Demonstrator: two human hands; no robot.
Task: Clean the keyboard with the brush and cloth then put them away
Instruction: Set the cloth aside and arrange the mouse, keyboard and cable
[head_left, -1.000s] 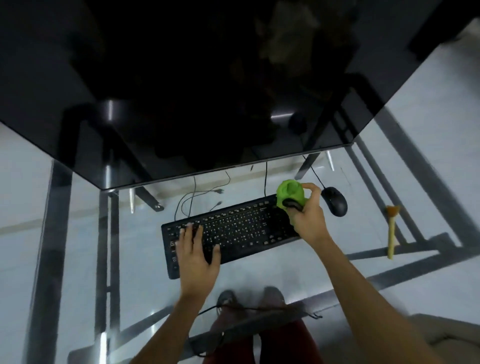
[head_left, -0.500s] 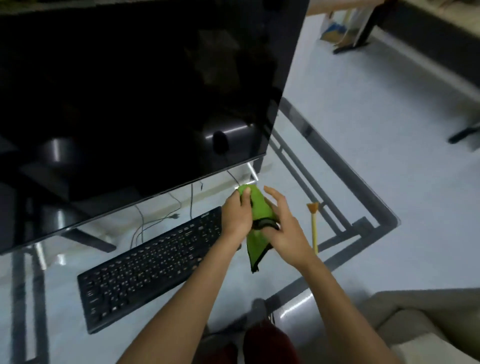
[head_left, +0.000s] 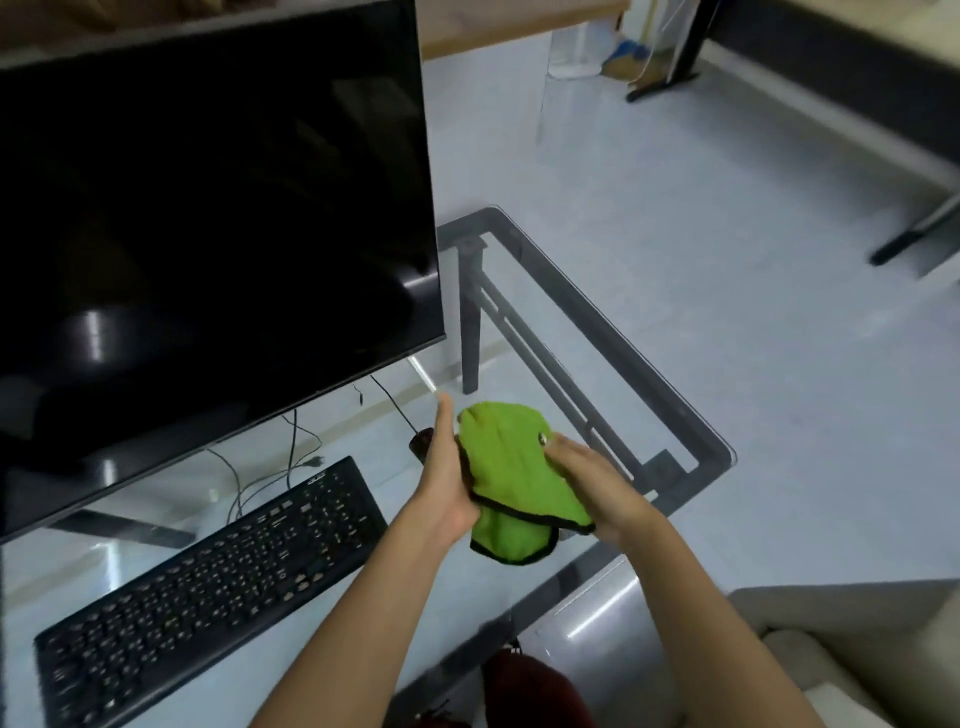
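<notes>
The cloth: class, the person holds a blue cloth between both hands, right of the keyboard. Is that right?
Not quite. The head view shows the cloth is green, not blue. It is between the left hand and right hand, right of the keyboard.
</notes>
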